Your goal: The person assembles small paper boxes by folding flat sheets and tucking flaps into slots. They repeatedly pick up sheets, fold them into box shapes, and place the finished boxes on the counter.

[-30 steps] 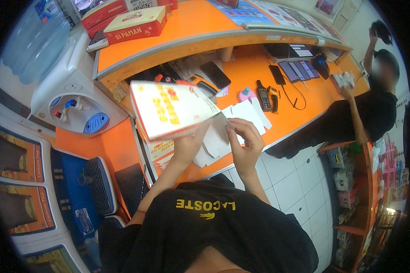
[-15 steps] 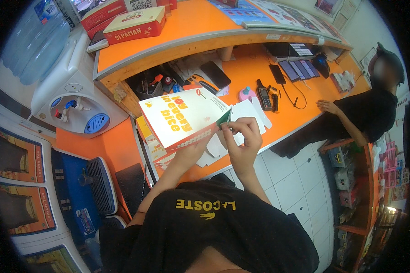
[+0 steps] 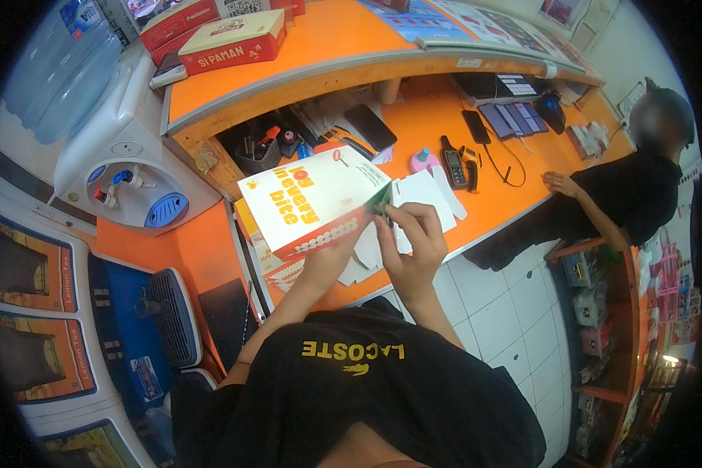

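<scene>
Orange counter (image 3: 515,195) runs 10 to 3 o'clock across the view, with a raised shelf above it. Water dispenser (image 3: 125,168) stands at 9–10 o'clock, well apart from the work. A second person (image 3: 639,187) sits at 3 o'clock, one hand flat on the counter, not involved.

Work item: white folding carton (image 3: 312,199) with orange and red print, held above the counter edge just left of centre. It looks partly erected: main panels are squared up, one end still open, green inside face showing at its right edge.

Left hand (image 3: 327,257) grips the carton from beneath; fingers mostly hidden behind the panel, so I can't tell their spread.
Right hand (image 3: 409,246) is at the carton's right end, fingers curled together, tips pinching the end flap (image 3: 381,204).

Loose white flat blanks (image 3: 421,199) lie on the counter just behind the hands, unfolded.

Judgement: body formed, end closure not done; further blanks remain flat. Small items at 1 o'clock: handheld radio (image 3: 451,162), black phone (image 3: 370,127).
</scene>
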`<state>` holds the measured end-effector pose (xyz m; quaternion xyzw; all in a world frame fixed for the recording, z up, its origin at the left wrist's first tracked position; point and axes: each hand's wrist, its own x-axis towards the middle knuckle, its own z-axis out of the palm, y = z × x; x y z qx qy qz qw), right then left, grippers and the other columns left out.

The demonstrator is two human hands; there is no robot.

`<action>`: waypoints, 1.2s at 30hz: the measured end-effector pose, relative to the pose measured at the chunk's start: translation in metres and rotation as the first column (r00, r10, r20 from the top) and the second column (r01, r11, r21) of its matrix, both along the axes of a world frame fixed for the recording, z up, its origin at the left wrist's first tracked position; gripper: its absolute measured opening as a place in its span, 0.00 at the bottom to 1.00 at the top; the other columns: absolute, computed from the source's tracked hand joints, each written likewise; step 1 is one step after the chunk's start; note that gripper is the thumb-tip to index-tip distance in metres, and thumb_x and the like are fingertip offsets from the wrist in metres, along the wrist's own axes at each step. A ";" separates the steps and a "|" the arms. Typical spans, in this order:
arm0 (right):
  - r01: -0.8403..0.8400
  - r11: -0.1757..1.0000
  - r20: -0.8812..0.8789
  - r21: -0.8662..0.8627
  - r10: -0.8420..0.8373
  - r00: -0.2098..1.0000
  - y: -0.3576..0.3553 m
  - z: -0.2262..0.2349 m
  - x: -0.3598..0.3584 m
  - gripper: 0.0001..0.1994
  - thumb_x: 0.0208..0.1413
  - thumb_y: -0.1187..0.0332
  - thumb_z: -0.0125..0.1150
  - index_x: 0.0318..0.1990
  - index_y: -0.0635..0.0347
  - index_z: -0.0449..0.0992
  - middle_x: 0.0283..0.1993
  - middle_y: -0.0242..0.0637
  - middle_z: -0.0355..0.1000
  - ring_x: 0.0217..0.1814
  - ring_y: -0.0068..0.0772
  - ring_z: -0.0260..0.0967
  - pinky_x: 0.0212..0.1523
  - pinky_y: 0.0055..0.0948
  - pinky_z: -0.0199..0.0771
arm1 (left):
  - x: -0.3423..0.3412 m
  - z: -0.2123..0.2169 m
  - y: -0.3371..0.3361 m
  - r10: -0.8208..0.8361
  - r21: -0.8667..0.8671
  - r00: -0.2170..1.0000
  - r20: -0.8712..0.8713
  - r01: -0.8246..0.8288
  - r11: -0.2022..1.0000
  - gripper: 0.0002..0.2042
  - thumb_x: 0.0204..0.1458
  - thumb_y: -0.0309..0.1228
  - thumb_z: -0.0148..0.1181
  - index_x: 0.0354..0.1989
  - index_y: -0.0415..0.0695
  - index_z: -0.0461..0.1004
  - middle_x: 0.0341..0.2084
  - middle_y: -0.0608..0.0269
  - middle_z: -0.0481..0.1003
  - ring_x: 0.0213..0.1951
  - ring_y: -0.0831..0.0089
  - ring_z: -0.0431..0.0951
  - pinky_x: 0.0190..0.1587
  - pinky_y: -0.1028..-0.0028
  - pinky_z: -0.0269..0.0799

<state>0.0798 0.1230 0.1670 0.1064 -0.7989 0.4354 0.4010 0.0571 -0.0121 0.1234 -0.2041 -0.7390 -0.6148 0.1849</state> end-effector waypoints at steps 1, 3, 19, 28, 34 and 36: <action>-0.009 1.000 -0.004 0.004 0.009 1.000 -0.001 0.000 -0.001 0.11 0.44 0.79 0.69 0.38 0.62 0.79 0.34 0.38 0.73 0.32 0.32 0.73 0.31 0.26 0.72 | 0.000 0.001 -0.001 0.035 -0.032 0.999 -0.010 -0.035 0.999 0.14 0.52 0.24 0.65 0.48 0.38 0.76 0.46 0.56 0.77 0.46 0.68 0.79 0.44 0.72 0.75; -0.015 0.999 -0.036 -0.030 0.014 0.999 -0.002 -0.002 -0.002 0.12 0.43 0.79 0.69 0.39 0.61 0.80 0.36 0.37 0.73 0.33 0.34 0.73 0.33 0.27 0.72 | 0.001 0.004 -0.002 -0.007 0.058 0.979 0.206 -0.005 0.998 0.13 0.55 0.27 0.63 0.48 0.38 0.75 0.44 0.60 0.76 0.45 0.72 0.76 0.47 0.72 0.72; -0.047 0.991 0.271 -0.126 0.080 0.959 0.014 -0.031 -0.013 0.28 0.51 0.70 0.65 0.59 0.63 0.62 0.59 0.49 0.65 0.60 0.45 0.66 0.55 0.34 0.69 | -0.005 0.001 -0.005 -0.260 0.031 0.954 0.149 0.258 0.966 0.18 0.56 0.27 0.58 0.55 0.41 0.70 0.56 0.49 0.68 0.58 0.55 0.68 0.60 0.63 0.63; 0.020 1.000 0.703 -0.014 -0.004 0.712 0.060 -0.056 -0.026 0.20 0.61 0.59 0.55 0.46 0.73 0.71 0.34 0.58 0.75 0.37 0.57 0.76 0.40 0.44 0.75 | -0.025 0.026 -0.026 0.135 -0.201 0.986 0.097 -0.114 0.973 0.19 0.45 0.24 0.65 0.48 0.38 0.73 0.42 0.54 0.72 0.46 0.61 0.73 0.49 0.67 0.67; -0.298 0.931 0.754 -0.210 0.349 0.556 0.034 -0.044 -0.015 0.30 0.62 0.57 0.58 0.61 0.73 0.61 0.59 0.53 0.67 0.58 0.43 0.70 0.50 0.41 0.76 | -0.013 0.021 -0.014 0.177 -0.221 0.976 -0.128 -0.202 0.954 0.10 0.48 0.20 0.59 0.40 0.38 0.77 0.35 0.56 0.74 0.37 0.60 0.75 0.40 0.69 0.73; -0.277 0.741 0.565 -0.612 0.655 0.502 0.026 -0.038 -0.010 0.26 0.62 0.62 0.58 0.61 0.70 0.62 0.61 0.46 0.65 0.60 0.41 0.69 0.51 0.39 0.76 | -0.013 0.020 -0.013 0.043 -0.336 0.916 -0.399 -0.190 0.923 0.11 0.46 0.19 0.59 0.40 0.38 0.77 0.35 0.56 0.75 0.37 0.59 0.75 0.39 0.69 0.74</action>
